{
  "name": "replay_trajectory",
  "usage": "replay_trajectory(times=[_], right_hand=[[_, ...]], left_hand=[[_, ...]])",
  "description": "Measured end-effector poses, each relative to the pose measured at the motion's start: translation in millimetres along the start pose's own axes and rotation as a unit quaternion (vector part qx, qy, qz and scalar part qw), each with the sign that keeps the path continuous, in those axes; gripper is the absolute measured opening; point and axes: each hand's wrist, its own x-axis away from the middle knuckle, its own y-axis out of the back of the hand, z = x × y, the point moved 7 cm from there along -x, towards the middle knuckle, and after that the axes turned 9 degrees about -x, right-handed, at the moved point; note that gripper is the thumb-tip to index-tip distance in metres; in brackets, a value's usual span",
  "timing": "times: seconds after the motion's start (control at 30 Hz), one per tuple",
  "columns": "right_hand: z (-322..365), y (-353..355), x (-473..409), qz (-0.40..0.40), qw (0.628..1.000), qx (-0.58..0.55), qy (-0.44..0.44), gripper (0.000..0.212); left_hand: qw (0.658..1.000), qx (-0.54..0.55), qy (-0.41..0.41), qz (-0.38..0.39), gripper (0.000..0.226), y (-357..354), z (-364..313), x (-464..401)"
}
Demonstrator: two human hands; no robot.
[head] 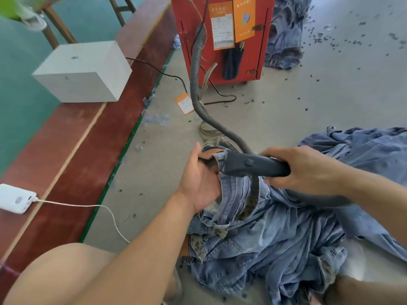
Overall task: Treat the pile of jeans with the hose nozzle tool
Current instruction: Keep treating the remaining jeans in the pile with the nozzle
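Soft, limp heap of faded blue denim jeans (pixel 286 234) on the grey concrete floor (pixel 286 111), top pair lifted at the waistband; likely heavy in bulk, floppy, best taken by the stiff waistband edge. Left hand (pixel 198 181) gripping that waistband beside the brown leather patch (pixel 210 154), fingers hidden inside the cloth. Right hand (pixel 301 170) wrapped round the dark grey plastic nozzle handle (pixel 255 166), tip pushed into the waist opening. Ribbed grey hose (pixel 195 69) trailing back to the red metal cabinet (pixel 220 40), probably tugging on wide sweeps. Black cable (pixel 176 77), orange tag (pixel 184 103) and dark lint specks nearby; white block (pixel 83 71) on the red bench (pixel 72 150), well apart
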Motion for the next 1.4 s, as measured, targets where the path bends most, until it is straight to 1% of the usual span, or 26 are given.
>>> replay_trajectory(times=[0.03, 0.07, 0.1, 0.2, 0.27, 0.33, 0.4, 0.47, 0.53, 0.6, 0.67, 0.73, 0.8, 0.87, 0.93, 1.03, 1.1, 1.17, 1.3, 1.33, 1.4], right_hand=[[7, 0, 0, 0.000, 1.000, 0.001, 0.019, 0.039], [12, 3, 1, -0.003, 1.000, 0.005, 0.028, 0.041], [14, 8, 1, -0.011, 0.999, 0.011, 0.029, 0.042], [4, 33, 2, -0.066, 0.998, 0.020, 0.012, 0.041], [-2, 44, 4, -0.086, 0.996, 0.019, 0.001, 0.039], [-5, 43, 6, -0.064, 0.997, 0.035, -0.012, 0.040], [-6, 29, 6, -0.012, 0.998, 0.064, -0.023, 0.042], [-2, 12, 4, 0.027, 0.997, 0.074, -0.018, 0.043], [6, 3, 1, 0.028, 0.998, 0.062, 0.008, 0.042], [13, 5, -1, 0.011, 0.998, 0.045, 0.029, 0.041], [11, 19, -1, -0.017, 0.999, 0.034, 0.029, 0.041], [0, 39, -1, -0.060, 0.998, 0.028, 0.010, 0.041], [-13, 52, 0, -0.078, 0.996, 0.026, -0.019, 0.039], [-23, 49, 2, -0.049, 0.997, 0.041, -0.045, 0.040], [-23, 32, 1, -0.006, 0.997, 0.062, -0.053, 0.043], [-7, 8, -3, 0.028, 0.998, 0.050, -0.018, 0.048], [4, 4, -6, 0.032, 0.999, 0.039, 0.010, 0.050], [5, 13, -8, 0.018, 0.999, 0.042, 0.016, 0.047], [-14, 43, -8, -0.034, 0.997, 0.053, -0.034, 0.042], [-17, 43, -8, -0.028, 0.997, 0.062, -0.047, 0.040], [-13, 29, -8, 0.012, 0.996, 0.073, -0.054, 0.041]], left_hand=[[1.000, -0.004, 0.008, -0.007, 0.078, 2, 0, -1], [1.000, -0.003, 0.011, -0.019, 0.085, 3, -2, -1], [0.999, -0.003, 0.009, -0.035, 0.084, 6, -5, 0], [0.997, -0.009, -0.003, -0.071, 0.063, 12, -13, -2], [0.997, -0.003, 0.004, -0.080, 0.058, 13, -13, -3], [0.996, 0.003, 0.008, -0.086, 0.059, 14, -11, -4], [0.996, 0.012, 0.004, -0.088, 0.056, 15, -11, -6], [0.997, 0.007, 0.009, -0.081, 0.061, 13, -8, -9], [0.997, -0.005, 0.019, -0.076, 0.068, 13, -5, -10], [0.997, -0.013, 0.021, -0.069, 0.067, 14, -6, -10], [0.998, -0.014, 0.021, -0.055, 0.062, 14, -8, -10], [0.999, -0.014, 0.023, -0.047, 0.063, 14, -9, -10], [0.999, -0.002, 0.020, -0.043, 0.063, 13, -9, -10], [0.999, 0.000, 0.018, -0.040, 0.064, 13, -10, -10], [0.999, -0.010, 0.027, -0.031, 0.066, 11, -9, -10], [0.999, -0.027, 0.042, -0.017, 0.067, 7, -5, -11], [0.998, -0.040, 0.042, -0.008, 0.066, 4, -5, -11], [0.998, -0.046, 0.038, -0.003, 0.066, 5, -8, -10], [0.999, -0.044, 0.027, 0.003, 0.062, 5, -15, -7], [0.999, -0.041, 0.028, 0.007, 0.062, 4, -14, -7], [0.998, -0.043, 0.036, 0.020, 0.064, 0, -11, -6]])
